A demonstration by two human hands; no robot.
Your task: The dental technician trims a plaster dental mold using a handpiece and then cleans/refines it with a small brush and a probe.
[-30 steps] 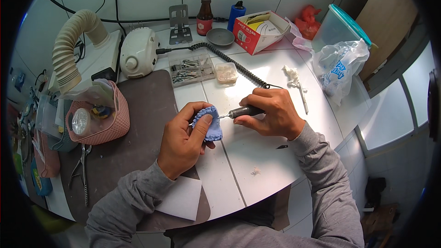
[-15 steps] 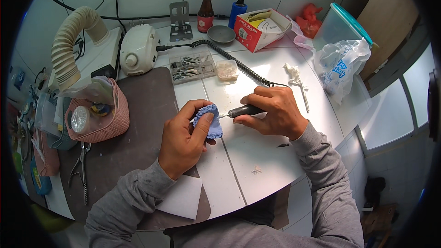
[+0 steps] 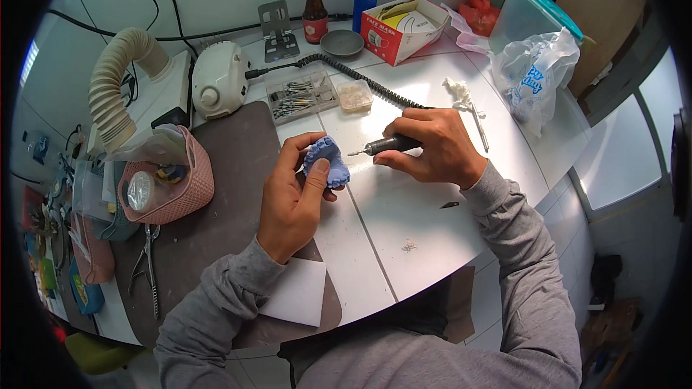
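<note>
A blue dental cast [image 3: 329, 156] with a ridge of moulded teeth is held in my left hand [image 3: 293, 205], thumb pressed on its face and fingers wrapped behind it. My right hand [image 3: 441, 145] grips a dark rotary handpiece [image 3: 389, 145] whose thin metal bit points left, a short gap from the cast's right edge. The handpiece's coiled cord [image 3: 367, 86] runs to a white control unit [image 3: 220, 79]. Beyond my hands sit a compartment box of bits [image 3: 301, 99] and a small lidded container [image 3: 355, 98].
A pink basket [image 3: 176, 197], pliers [image 3: 150, 266] and grey mat [image 3: 231, 234] lie left; a flexible duct [image 3: 117, 72] stands behind them. A mask box [image 3: 382, 37], bottle [image 3: 315, 16], plastic bag [image 3: 533, 75] and lidded tub [image 3: 544, 11] are along the back. A white pad [image 3: 295, 292] lies near the front edge.
Both hands have moved up the picture. My right hand has drawn the bit away from the cast, leaving a gap, and the cast is turned slightly. The whole view has shifted.
</note>
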